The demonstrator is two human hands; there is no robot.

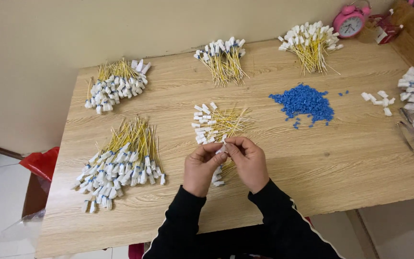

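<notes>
Held piece: a small white connector [223,149] with thin yellow wire trailing below it, at lower centre of the frame, just above the counter [341,158]
Left hand [200,168]: fingers together, pinched on the left side of the white connector
Right hand [249,160]: fingers together, pinched on the right side of the same connector; thumb tips of both hands nearly touching
Handling: judged very light and small; the plastic head looks stiff and smooth, so likely to slip from a loose pinch; the wire looks thin and springy, prone to bend or tangle
Where to hold: best taken by the white plastic head between thumb and forefinger, not by the wire
Nearest supply: a loose fan of the same wired connectors [216,123] just above the hands; a few more lie under the hands
Blue bits [304,101]: a heap of tiny plastic pieces, right of centre
Bundles: a large pile [118,165] at lower left; others at upper left [116,84], upper centre [222,57] and upper right [310,42]
Pink alarm clock [350,21]: top right edge
</notes>
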